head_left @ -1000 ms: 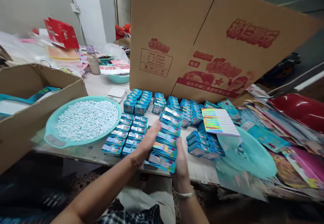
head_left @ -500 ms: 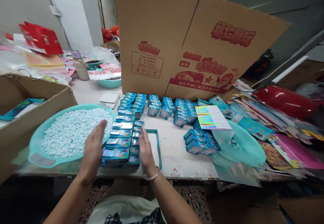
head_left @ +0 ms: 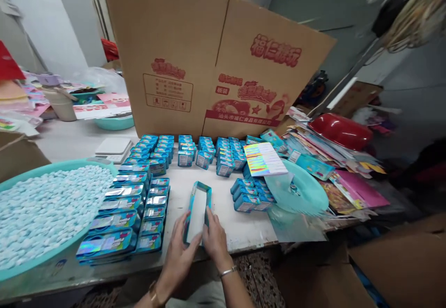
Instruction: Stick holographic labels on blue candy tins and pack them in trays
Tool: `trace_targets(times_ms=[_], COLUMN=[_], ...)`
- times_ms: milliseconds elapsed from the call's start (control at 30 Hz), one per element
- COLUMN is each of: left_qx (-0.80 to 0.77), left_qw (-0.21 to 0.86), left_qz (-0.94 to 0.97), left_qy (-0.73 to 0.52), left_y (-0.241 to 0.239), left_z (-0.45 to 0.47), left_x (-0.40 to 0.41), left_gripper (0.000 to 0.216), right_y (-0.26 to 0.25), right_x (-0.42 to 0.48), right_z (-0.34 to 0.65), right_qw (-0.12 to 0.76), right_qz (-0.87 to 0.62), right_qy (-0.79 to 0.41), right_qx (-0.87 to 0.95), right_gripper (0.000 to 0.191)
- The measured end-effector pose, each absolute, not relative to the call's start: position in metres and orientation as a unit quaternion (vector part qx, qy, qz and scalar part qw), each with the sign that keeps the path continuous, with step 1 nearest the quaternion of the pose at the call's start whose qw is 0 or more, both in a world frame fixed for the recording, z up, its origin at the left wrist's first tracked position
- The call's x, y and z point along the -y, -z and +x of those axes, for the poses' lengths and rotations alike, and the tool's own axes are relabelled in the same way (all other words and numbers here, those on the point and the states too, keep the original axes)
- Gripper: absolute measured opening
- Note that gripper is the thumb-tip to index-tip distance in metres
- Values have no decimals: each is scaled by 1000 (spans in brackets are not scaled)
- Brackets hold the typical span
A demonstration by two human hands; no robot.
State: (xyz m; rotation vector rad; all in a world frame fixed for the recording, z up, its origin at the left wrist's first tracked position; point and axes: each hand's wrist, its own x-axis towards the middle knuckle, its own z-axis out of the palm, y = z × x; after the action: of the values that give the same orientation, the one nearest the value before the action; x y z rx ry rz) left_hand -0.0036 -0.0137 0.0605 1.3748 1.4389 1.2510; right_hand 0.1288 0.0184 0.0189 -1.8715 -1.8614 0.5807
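Both hands were closed on one thing: the left hand (head_left: 179,252) and the right hand (head_left: 216,238) grasped the near part of an open blue tray (head_left: 198,206) from either side. Under them stretched a white table (head_left: 247,229), its front edge near the wrists. Rows of shiny blue packs (head_left: 118,206) stood to the left, beside a turquoise bowl (head_left: 45,257) filled with pale blue pieces (head_left: 52,206). Behind rose a large printed carton (head_left: 174,34), with a white column (head_left: 66,20) at the left and, at the right, a red basin (head_left: 341,131) over heaped papers. As for the tray, it lay lengthwise away from the person, its side walls between the two hands, its far end reaching past the fingers, its pale inside showing.
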Motion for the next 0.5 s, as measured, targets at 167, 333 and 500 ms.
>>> trace_targets(times_ms=[167,333,500], left_qx=[-613,-630,-644], left_qw=[276,234,212], left_qz=[569,594,609], left_qy=[-473,-442,-411], left_y=[2,19,-1], left_z=[3,-1,1], left_x=[-21,-24,-27], left_gripper=[62,60,67], right_y=[-15,-13,-54], right_x=[-21,-23,-68], right_z=[129,144,188], right_qw=[307,394,364], right_qz=[-630,-595,-568], right_qy=[-253,-294,-236], right_qx=[667,636,700], right_gripper=[70,46,40])
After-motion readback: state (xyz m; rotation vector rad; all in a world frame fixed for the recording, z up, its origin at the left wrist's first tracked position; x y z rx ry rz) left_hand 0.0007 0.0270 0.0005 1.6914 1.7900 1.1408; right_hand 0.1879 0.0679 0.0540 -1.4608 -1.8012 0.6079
